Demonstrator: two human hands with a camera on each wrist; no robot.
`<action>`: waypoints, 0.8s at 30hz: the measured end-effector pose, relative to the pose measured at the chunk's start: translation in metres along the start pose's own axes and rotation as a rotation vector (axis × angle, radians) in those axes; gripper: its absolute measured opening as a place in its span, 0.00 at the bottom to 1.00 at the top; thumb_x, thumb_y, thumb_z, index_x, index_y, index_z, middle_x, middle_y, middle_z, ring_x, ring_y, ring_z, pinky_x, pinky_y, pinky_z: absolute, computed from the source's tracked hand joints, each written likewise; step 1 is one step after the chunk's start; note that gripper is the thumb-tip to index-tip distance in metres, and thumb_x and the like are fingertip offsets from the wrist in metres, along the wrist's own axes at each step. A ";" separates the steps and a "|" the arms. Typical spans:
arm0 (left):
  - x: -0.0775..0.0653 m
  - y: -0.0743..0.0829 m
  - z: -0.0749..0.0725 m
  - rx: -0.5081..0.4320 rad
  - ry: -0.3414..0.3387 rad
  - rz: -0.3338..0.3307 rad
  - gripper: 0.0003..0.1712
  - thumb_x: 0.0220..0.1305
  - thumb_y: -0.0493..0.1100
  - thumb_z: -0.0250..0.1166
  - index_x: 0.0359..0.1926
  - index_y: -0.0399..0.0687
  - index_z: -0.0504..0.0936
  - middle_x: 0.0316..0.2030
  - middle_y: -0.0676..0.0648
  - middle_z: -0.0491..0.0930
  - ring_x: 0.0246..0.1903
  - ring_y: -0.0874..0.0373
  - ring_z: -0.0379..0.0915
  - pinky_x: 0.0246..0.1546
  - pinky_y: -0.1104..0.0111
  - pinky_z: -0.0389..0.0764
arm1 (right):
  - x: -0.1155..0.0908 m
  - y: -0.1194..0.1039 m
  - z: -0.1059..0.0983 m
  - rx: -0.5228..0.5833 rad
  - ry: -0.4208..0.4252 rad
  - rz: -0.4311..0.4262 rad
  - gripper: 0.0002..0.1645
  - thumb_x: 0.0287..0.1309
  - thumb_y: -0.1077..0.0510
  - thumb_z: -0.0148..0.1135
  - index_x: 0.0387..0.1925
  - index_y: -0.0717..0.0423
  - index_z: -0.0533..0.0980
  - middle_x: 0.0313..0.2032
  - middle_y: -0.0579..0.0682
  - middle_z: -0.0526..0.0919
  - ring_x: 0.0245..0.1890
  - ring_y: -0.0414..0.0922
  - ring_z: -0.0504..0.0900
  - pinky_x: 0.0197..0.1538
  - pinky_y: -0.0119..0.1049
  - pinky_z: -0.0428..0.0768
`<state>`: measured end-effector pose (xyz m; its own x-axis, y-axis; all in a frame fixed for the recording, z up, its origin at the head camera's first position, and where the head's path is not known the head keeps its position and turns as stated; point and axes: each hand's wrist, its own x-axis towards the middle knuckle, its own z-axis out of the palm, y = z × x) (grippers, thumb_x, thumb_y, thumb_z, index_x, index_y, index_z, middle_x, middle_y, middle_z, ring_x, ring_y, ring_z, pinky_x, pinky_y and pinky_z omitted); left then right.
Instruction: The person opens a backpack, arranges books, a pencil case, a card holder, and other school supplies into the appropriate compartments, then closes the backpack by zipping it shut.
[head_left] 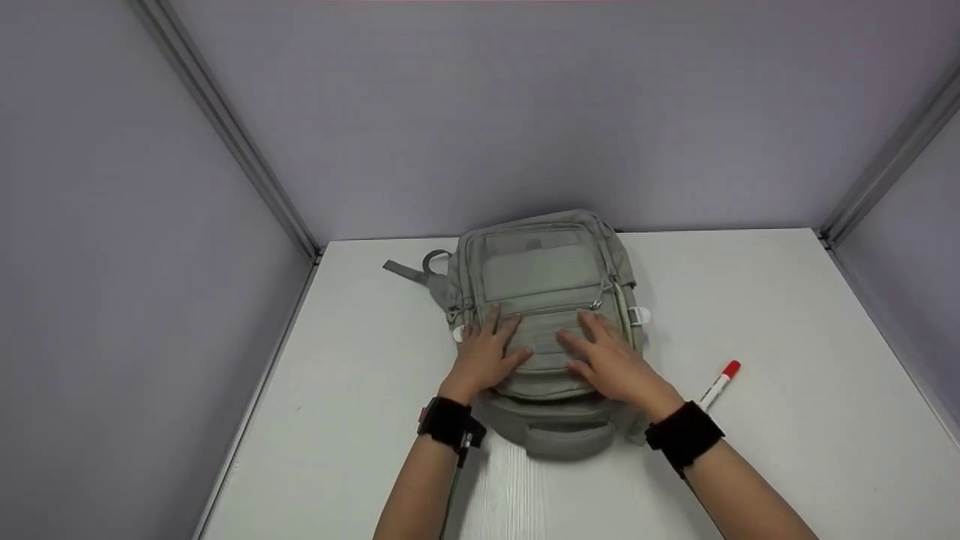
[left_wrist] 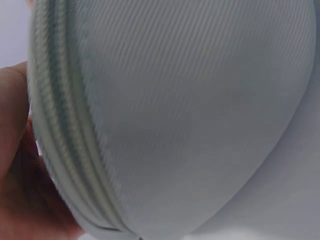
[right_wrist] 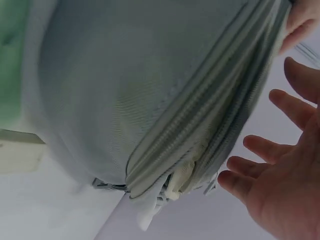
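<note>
A grey-green backpack [head_left: 541, 271] lies on the white table with its front pockets up and its top handle [head_left: 570, 441] towards me. My left hand [head_left: 482, 360], fingers spread, rests on the left part of the front pocket. Over the right part of that pocket is my right hand [head_left: 616, 367], its fingers apart and slightly bent. In the right wrist view a gap shows between the right hand [right_wrist: 285, 185] and the bag's zipped edge [right_wrist: 185, 120]. The left wrist view has the zipper [left_wrist: 70, 115] close up, with part of the left hand [left_wrist: 25, 200] beside it.
A white marker with a red cap [head_left: 721, 384] lies right of the bag, partly behind my right wrist. A strap [head_left: 407, 271] sticks out to the left. White tabs [head_left: 640, 316] show at the bag's sides. Grey panels [head_left: 510, 112] enclose the white table [head_left: 360, 375].
</note>
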<state>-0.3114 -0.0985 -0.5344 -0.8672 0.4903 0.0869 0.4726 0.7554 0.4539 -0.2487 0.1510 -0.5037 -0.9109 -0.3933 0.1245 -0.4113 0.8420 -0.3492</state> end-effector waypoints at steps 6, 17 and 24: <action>0.005 -0.014 -0.009 -0.168 0.108 0.007 0.26 0.75 0.52 0.53 0.68 0.48 0.72 0.69 0.39 0.62 0.67 0.39 0.58 0.67 0.47 0.55 | 0.017 0.006 0.004 -0.040 -0.050 -0.001 0.31 0.70 0.46 0.56 0.70 0.50 0.67 0.71 0.68 0.55 0.70 0.72 0.46 0.65 0.65 0.55; 0.026 -0.050 -0.025 -0.120 0.374 -0.212 0.17 0.72 0.32 0.54 0.58 0.34 0.78 0.49 0.36 0.80 0.54 0.40 0.74 0.57 0.54 0.71 | 0.019 0.015 0.011 -0.020 -0.037 -0.031 0.32 0.68 0.48 0.59 0.70 0.51 0.67 0.71 0.69 0.56 0.69 0.73 0.49 0.64 0.66 0.55; 0.036 -0.057 -0.023 -0.031 0.368 -0.249 0.14 0.68 0.34 0.61 0.53 0.39 0.82 0.43 0.40 0.84 0.48 0.40 0.76 0.49 0.49 0.75 | 0.023 0.007 0.009 -0.044 -0.032 -0.023 0.32 0.67 0.48 0.61 0.69 0.51 0.68 0.70 0.69 0.55 0.70 0.70 0.49 0.65 0.66 0.53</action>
<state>-0.3730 -0.1338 -0.5370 -0.9547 0.1033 0.2789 0.2421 0.8147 0.5270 -0.2726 0.1447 -0.5120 -0.9000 -0.4239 0.1017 -0.4337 0.8477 -0.3054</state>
